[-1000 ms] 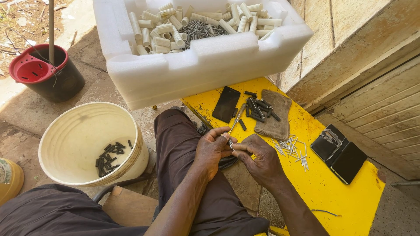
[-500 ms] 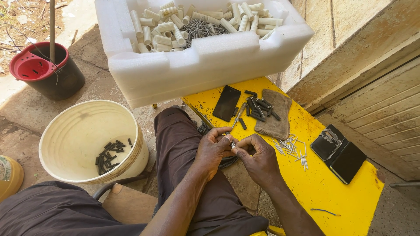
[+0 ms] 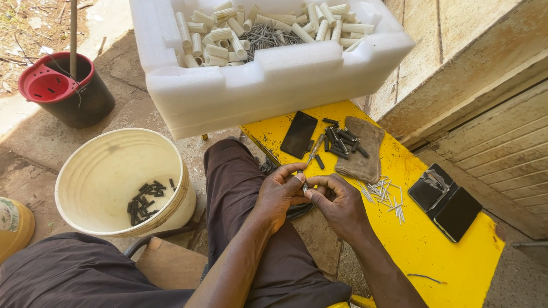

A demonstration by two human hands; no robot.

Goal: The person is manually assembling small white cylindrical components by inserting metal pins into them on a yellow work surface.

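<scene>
Your left hand and right hand meet over the bench's left edge, both grips pinching one thin metal pin; dark pins lie near the back edge.

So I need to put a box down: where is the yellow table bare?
The yellow table is bare along its near end, below the loose nails and left of the two phones. The far end is crowded with a dark phone, black pieces and cloth.
</scene>
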